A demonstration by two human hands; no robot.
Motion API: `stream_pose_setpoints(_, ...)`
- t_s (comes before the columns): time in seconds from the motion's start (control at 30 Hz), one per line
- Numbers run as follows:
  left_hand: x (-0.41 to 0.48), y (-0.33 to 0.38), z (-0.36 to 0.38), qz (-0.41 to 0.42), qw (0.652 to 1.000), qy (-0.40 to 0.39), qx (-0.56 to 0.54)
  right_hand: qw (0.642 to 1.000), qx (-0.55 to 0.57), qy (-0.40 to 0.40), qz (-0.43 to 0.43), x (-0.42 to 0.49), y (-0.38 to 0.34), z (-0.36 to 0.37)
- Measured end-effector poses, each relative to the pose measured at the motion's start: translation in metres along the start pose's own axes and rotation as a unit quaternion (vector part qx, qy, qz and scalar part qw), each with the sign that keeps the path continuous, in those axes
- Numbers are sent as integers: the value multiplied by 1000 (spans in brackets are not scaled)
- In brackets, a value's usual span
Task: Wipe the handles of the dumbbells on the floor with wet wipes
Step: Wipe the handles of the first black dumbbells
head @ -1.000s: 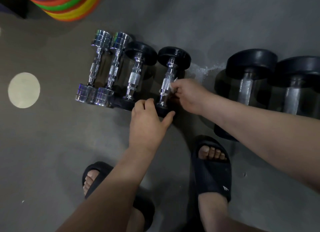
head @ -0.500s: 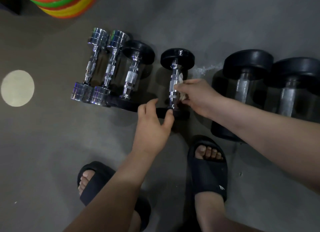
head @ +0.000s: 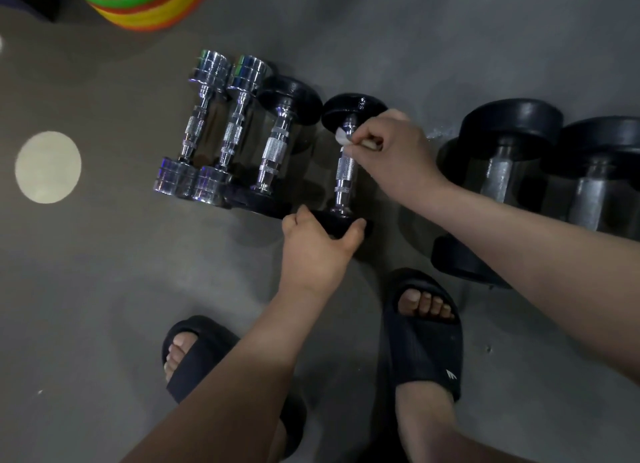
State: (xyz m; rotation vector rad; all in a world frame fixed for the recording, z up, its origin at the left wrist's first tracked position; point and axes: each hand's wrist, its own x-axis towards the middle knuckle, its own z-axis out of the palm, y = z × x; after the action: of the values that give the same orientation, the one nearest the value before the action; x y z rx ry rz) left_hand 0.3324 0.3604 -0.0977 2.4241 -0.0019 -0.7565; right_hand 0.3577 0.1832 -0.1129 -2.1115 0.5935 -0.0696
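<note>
A small black-ended dumbbell [head: 345, 171] with a knurled chrome handle lies on the grey floor, a little apart from its neighbours. My left hand [head: 317, 251] grips its near black end. My right hand [head: 391, 151] pinches a white wet wipe [head: 341, 136] against the far part of the handle, just below the far black end. To the left lie a second black-ended dumbbell [head: 273, 147] and two chrome dumbbells [head: 197, 133] side by side.
Two large black dumbbells [head: 502, 171] lie at the right, the farther one [head: 595, 185] cut by the frame edge. Stacked coloured plates [head: 145, 2] sit at the top left. My feet in black slippers [head: 426, 338] stand just below the dumbbells. A pale round spot [head: 47, 166] marks the floor at the left.
My right hand has slid the wipe along the handle from its near part up toward the far end. The dumbbell has shifted a little away from its neighbour. My left hand keeps hold of the near end.
</note>
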Motion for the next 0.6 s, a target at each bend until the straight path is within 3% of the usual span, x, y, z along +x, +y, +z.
stream_pose_setpoints(0.13,2,-3,-2,19,1000,-3,14,1000,-2,-24,-9,1,-1,5)
stream_pose_setpoints(0.3,2,-5,-3,26,1000,-7,13,988,-100,-28,-113,-4,6,10)
stream_pose_setpoints(0.5,4,-8,-3,37,999,-10,17,957,-139,-117,-224,-5,18,-4)
stream_pose_setpoints(0.6,5,-8,-4,34,999,-20,13,920,-182,-149,-313,-8,20,-12)
